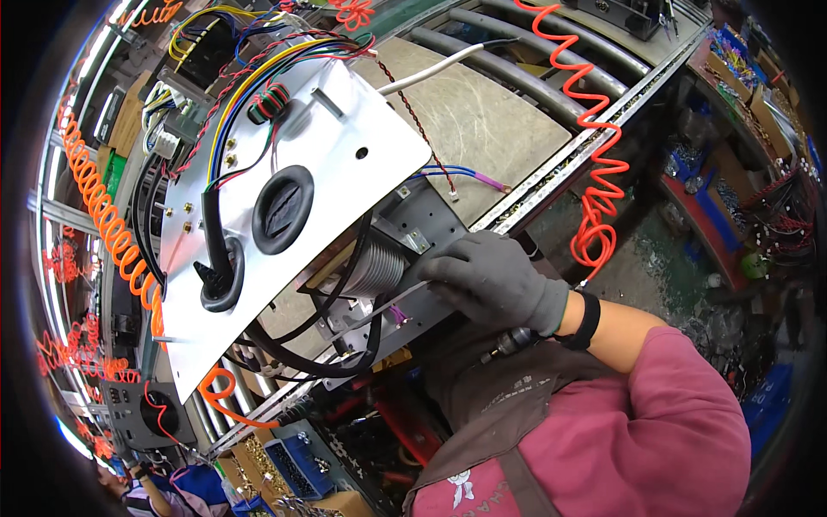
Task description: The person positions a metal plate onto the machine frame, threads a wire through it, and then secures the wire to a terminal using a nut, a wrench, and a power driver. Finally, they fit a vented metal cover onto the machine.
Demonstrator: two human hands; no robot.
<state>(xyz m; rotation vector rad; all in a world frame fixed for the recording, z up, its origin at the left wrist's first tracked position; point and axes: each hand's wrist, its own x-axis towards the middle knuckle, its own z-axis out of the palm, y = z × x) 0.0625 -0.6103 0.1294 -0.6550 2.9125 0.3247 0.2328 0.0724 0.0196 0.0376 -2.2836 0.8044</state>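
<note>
A: Where is the metal panel (293, 215) placed?

B: Tilted up over the roller conveyor (517, 52), its lower edge near the conveyor's near rail. The right hand (495, 280), gloved, is laid flat on the grey bracket (422, 233) beneath it, fingers spread, nothing gripped. The left hand is not seen.

A: Handling?

B: Judged stiff, fairly heavy, with thin sheet edges. It is best held by the bracket or a bare rim, not by the wires (250, 77) or black cables (319, 353).

A: Room?

B: Open conveyor lies beyond; orange coiled hoses (594, 172) hang close by.
</note>
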